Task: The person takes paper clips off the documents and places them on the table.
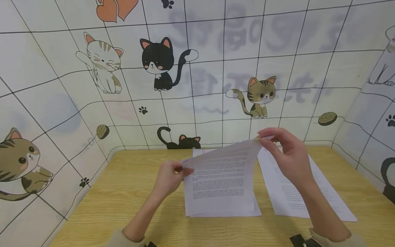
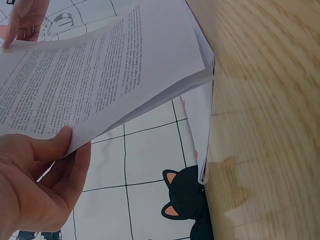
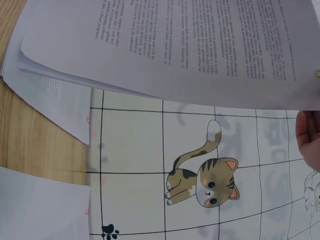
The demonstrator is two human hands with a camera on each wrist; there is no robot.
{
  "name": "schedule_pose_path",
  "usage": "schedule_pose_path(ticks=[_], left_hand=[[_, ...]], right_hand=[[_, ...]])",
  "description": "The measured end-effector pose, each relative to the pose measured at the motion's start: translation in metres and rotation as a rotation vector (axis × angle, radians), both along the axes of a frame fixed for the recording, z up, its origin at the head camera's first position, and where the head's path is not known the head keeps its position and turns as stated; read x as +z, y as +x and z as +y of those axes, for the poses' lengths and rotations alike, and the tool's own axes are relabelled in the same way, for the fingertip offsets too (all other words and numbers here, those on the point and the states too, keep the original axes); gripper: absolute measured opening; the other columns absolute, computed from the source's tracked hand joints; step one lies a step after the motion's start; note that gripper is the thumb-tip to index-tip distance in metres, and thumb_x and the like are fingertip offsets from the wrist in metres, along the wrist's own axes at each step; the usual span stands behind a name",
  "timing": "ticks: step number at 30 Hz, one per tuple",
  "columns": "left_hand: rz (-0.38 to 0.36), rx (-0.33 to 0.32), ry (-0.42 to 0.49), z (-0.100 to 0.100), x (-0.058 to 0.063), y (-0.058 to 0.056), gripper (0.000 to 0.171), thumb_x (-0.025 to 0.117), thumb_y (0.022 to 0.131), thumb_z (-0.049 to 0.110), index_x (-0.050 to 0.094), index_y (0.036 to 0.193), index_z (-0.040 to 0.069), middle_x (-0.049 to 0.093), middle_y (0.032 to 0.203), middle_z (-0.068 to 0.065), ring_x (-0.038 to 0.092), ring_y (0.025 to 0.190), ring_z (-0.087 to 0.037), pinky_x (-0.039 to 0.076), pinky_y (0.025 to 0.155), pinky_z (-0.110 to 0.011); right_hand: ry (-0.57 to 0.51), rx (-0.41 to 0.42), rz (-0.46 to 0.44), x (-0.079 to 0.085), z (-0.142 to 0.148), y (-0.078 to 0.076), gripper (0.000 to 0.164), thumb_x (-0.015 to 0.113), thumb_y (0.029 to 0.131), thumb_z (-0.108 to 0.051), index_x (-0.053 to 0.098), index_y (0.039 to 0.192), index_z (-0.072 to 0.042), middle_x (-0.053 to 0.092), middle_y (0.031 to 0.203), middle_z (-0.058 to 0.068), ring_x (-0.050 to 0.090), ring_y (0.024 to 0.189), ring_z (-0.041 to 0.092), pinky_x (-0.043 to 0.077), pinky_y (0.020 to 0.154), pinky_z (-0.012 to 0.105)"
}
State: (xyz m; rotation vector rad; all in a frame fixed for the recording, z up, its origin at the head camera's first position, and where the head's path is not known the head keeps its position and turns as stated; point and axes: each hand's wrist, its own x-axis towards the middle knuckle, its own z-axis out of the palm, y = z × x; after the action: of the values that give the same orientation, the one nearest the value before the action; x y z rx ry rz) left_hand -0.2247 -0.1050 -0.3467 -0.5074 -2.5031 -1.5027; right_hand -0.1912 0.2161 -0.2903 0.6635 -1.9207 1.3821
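Note:
Several printed sheets of paper [image 1: 220,175] are lifted at their top edge, with the lower part hanging over more paper on the table. My left hand [image 1: 169,178] pinches their upper left edge between thumb and fingers, as the left wrist view shows of the left hand [image 2: 42,175]. At the raised upper right corner, my right hand [image 1: 288,154] pinches the paper. A small yellow object, perhaps a paper clip [image 1: 256,139], lies by the right fingertips. Only part of the right hand [image 3: 309,140] enters the right wrist view.
To the right, another printed stack [image 1: 293,192] lies flat on the wooden table [image 1: 129,192], partly behind my right hand. Small pinkish marks or clips, too small to tell, sit at the top of the lying papers. A wall covering with cartoon cats [image 1: 157,61] rises behind the table.

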Motion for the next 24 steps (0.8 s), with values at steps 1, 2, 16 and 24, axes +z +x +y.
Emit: schedule_pose_path(ticks=[1,2,16,24], left_hand=[[0.005,0.003,-0.007,0.0001,0.0001,0.0001,0.005,0.077,0.084,-0.003,0.079,0.088,-0.002,0.074,0.077,-0.008,0.067,0.065,-0.015,0.044,0.050,-0.023],[0.010,0.004,-0.013,0.0002,0.0001,-0.0002,0.006,0.077,0.084,-0.003,0.079,0.089,-0.001,0.074,0.077,-0.007,0.066,0.066,-0.015,0.044,0.050,-0.023],[0.110,-0.081,-0.015,-0.0022,0.0006,-0.0039,0.012,0.075,0.090,0.003,0.077,0.101,0.005,0.076,0.088,-0.004,0.069,0.072,-0.013,0.056,0.065,-0.029],[0.197,-0.075,0.033,-0.0008,0.0045,0.0001,0.007,0.076,0.089,0.007,0.077,0.096,0.006,0.075,0.084,-0.001,0.067,0.069,-0.012,0.053,0.059,-0.025]], right_hand=[[-0.003,0.008,0.016,0.0006,-0.0009,0.0011,0.024,0.066,0.090,0.014,0.067,0.113,0.007,0.070,0.104,0.003,0.060,0.091,0.014,0.045,0.086,0.019],[0.002,0.008,0.034,0.0009,-0.0016,0.0020,0.023,0.066,0.089,0.015,0.068,0.110,0.007,0.070,0.103,0.003,0.060,0.093,0.014,0.045,0.087,0.018],[-0.068,-0.058,0.196,0.0023,-0.0087,0.0040,0.018,0.064,0.082,0.026,0.066,0.095,0.014,0.071,0.091,0.003,0.061,0.081,0.013,0.050,0.078,0.018],[-0.067,-0.132,0.148,0.0026,-0.0091,0.0068,0.013,0.065,0.085,0.022,0.066,0.097,0.015,0.071,0.093,0.000,0.061,0.082,0.012,0.050,0.078,0.017]])
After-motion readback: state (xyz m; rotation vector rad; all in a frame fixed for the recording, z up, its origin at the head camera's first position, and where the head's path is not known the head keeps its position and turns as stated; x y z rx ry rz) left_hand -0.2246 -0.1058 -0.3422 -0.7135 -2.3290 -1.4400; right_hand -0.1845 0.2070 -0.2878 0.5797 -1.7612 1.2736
